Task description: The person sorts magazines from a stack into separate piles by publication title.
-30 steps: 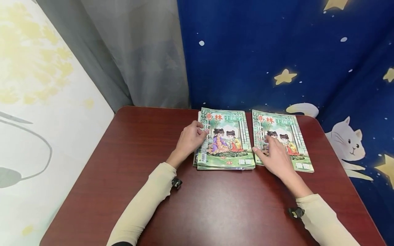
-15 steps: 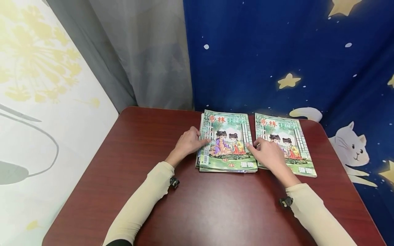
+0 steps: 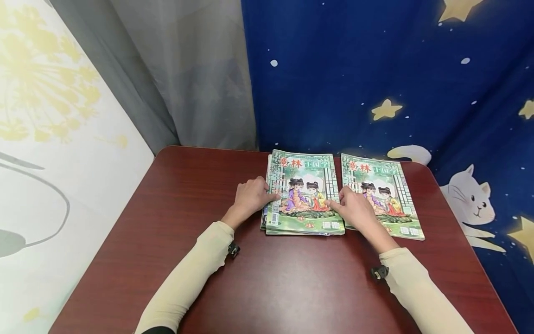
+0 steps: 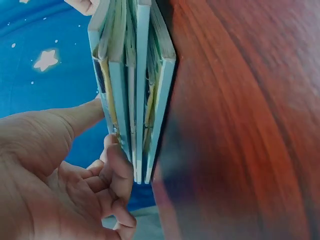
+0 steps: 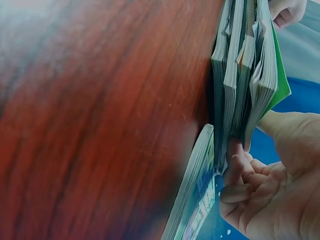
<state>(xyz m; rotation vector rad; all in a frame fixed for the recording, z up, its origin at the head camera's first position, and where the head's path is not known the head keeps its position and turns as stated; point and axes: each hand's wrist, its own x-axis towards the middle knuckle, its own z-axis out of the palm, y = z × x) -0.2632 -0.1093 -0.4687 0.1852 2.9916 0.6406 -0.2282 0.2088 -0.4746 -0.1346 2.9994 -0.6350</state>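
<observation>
A stack of several magazines (image 3: 302, 222) lies on the table, the top one with a green cover showing two cartoon figures in robes. At its spine side, my left hand (image 3: 250, 198) holds the upper part of the stack, thumb over the cover and curled fingers against the spines (image 4: 142, 75). Across from it my right hand (image 3: 359, 211) pinches the upper part by the page edges (image 5: 265, 75), thumb on the cover and a fingertip tucked in below. Beside the stack lies a second magazine (image 3: 406, 215) with the same cover, partly behind my right hand.
The reddish-brown wooden table (image 3: 271, 287) has rounded back corners. Behind it hang a grey curtain (image 3: 200, 83) and a blue curtain (image 3: 317, 93) with stars and a white cat. A white patterned wall (image 3: 62, 185) rises at the left.
My right hand has moved left from the right magazine to the stack's right edge. My left hand has come slightly down along the spine, its thumb now on the cover.
</observation>
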